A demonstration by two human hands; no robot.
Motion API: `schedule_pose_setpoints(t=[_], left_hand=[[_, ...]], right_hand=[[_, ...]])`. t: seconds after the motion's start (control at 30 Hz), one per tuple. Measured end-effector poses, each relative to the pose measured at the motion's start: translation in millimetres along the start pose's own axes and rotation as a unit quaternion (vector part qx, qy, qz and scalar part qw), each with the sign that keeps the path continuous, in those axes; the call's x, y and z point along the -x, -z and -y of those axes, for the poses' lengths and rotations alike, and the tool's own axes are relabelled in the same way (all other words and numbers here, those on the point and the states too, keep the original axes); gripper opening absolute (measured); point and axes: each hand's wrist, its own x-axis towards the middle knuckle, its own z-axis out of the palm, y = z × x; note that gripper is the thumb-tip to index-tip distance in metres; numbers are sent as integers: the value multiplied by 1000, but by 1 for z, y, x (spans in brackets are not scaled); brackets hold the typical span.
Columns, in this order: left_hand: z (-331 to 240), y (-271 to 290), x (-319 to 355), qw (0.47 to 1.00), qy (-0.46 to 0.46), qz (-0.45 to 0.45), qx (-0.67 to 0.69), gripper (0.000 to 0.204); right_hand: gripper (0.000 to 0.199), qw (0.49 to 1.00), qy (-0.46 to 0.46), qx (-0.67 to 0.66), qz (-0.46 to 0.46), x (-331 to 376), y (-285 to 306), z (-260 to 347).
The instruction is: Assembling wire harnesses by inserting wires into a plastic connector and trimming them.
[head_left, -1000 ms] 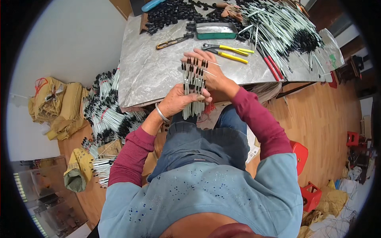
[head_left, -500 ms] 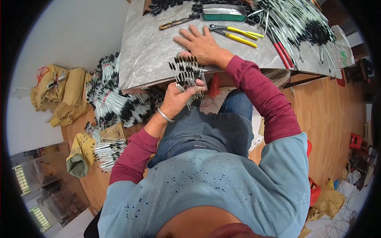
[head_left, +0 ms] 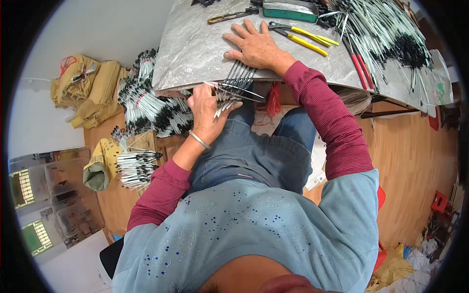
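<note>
My left hand [head_left: 204, 115] is closed around a bundle of thin black-and-white rods [head_left: 239, 80] at the table's near edge. The rods' black lengths slant up over the edge, while pale ends show below my fingers. One or two rods lie crosswise over the bundle. My right hand [head_left: 256, 50] rests flat on the grey marbled table [head_left: 183, 53] with its fingers spread, and the far rod ends reach its thumb and heel. Whether that hand presses on them is hidden. Just right of its fingertips are yellow-handled pliers [head_left: 305, 37].
At the table's back lie thread snips [head_left: 232, 17] and a green tray [head_left: 289, 14] of thin pale pieces. Red-handled pliers [head_left: 361, 71] sit near a big heap of rods [head_left: 386, 34]. More bundles [head_left: 146, 105] stand left of the table, beside brown sacks [head_left: 80, 88]. A red tassel [head_left: 274, 100] hangs below the edge.
My left hand has turned and tipped the bundle, so its rods now lie over the table edge toward my right hand. My right hand stays flat on the table. The view has shifted slightly.
</note>
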Motion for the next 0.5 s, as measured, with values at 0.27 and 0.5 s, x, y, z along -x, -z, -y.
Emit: schedule_pose_setpoints(t=[0.27, 0.5], left_hand=[[18, -2, -63, 928, -361, 53, 71, 24], [30, -37, -89, 859, -442, 108, 236, 37]], right_hand=[[58, 998, 9, 13, -64, -10, 1, -13], [14, 967, -88, -127, -201, -6, 25, -26]])
